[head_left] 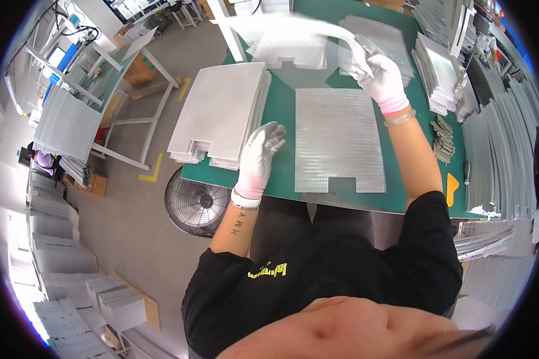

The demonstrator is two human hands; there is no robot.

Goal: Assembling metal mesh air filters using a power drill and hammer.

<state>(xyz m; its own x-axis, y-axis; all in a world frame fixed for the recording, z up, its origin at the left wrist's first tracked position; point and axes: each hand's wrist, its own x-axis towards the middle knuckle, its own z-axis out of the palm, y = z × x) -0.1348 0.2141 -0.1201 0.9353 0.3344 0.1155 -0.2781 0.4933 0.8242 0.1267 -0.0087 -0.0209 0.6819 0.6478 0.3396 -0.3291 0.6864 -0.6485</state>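
Note:
My right hand [380, 78], in a white glove with a pink cuff, is raised over the far part of the table, its fingers closed on a thin white film [293, 25]. The film is smeared by motion and trails off to the left. Below that hand lies a silvery mesh panel [340, 134] with a square notch in its near edge. My left hand [263, 146], also gloved, is open with its fingers stretched out and nothing in it. It is beside a stack of notched mesh panels [221, 102], between the stack and the single panel.
More mesh sheets [377, 45] lie at the table's far side. At right are a stack of panels [434, 75], small metal pieces [443, 139], a yellow scraper-like tool [452, 189] and upright sheets [500, 155]. A floor fan [200, 203] stands by the green table's [281, 113] left corner.

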